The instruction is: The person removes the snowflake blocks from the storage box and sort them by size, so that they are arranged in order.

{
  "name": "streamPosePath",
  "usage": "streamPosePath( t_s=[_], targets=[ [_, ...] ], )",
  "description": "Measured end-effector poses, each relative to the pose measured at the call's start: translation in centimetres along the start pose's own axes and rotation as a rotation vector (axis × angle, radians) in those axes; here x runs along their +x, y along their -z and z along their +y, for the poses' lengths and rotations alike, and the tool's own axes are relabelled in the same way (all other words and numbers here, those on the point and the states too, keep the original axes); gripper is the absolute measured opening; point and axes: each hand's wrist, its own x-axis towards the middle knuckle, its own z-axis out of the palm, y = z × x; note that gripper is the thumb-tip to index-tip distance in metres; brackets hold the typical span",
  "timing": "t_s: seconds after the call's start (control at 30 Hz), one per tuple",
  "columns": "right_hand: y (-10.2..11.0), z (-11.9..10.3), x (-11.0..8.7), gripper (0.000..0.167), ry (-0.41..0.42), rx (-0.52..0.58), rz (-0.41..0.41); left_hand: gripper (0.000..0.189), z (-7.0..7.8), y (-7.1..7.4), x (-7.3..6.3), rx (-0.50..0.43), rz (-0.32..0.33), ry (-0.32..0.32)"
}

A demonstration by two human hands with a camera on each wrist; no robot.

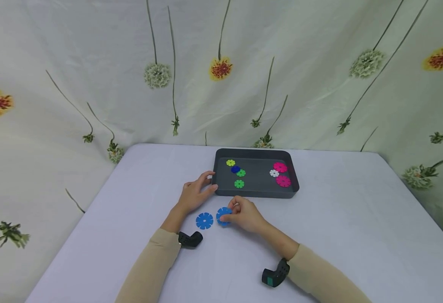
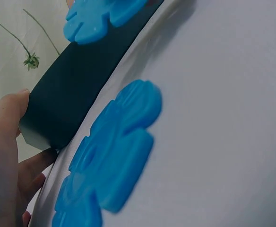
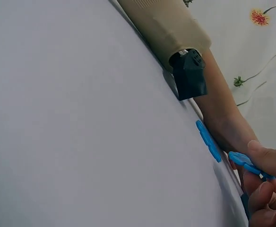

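My right hand (image 1: pixel 246 215) pinches a blue notched plastic disc (image 1: pixel 223 213) between thumb and fingers, tilted, just in front of the tray. In the right wrist view this disc (image 3: pixel 241 159) shows nearly edge-on at the thumb tip. A second blue notched disc (image 1: pixel 201 220) lies flat on the table to its left, large in the left wrist view. My left hand (image 1: pixel 194 194) holds the dark grey tray (image 1: pixel 257 171) at its near left corner, thumb at the rim and fingers against the left side. In the left wrist view, those fingers (image 2: pixel 33 166) sit low by the tray's base.
Inside the tray, a yellow disc (image 1: pixel 230 160), a dark blue disc (image 1: pixel 234 169) and two green discs (image 1: pixel 238 186) lie left. Two pink discs (image 1: pixel 283 184) and a white disc (image 1: pixel 272 174) lie right. A flowered curtain (image 1: pixel 312 84) hangs behind the white table (image 1: pixel 358 219).
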Motion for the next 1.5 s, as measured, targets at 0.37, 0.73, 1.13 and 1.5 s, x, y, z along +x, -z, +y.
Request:
streamPosePath(
  t_s=[0.37, 0.73, 1.13, 1.5],
  targets=[
    [-1.4, -0.1, -0.4, 0.033, -0.026, -0.056, 0.042, 0.054, 0.2, 0.1, 0.0, -0.004, -0.002, 0.003],
    [-2.0, -0.3, -0.7, 0.035, -0.042, -0.170, 0.120, 0.054, 0.3, 0.1, 0.0, -0.009, -0.006, 0.018],
    [-2.2, -0.4, -0.9, 0.036, -0.062, -0.236, 0.149, 0.054, 0.3, 0.0, 0.0, -0.008, -0.008, 0.019],
    [-2.1, -0.4, -0.8, 0.033, -0.056, -0.230, 0.151, 0.054, 0.2, 0.0, 0.0, 0.005, 0.008, 0.002]
  ],
)
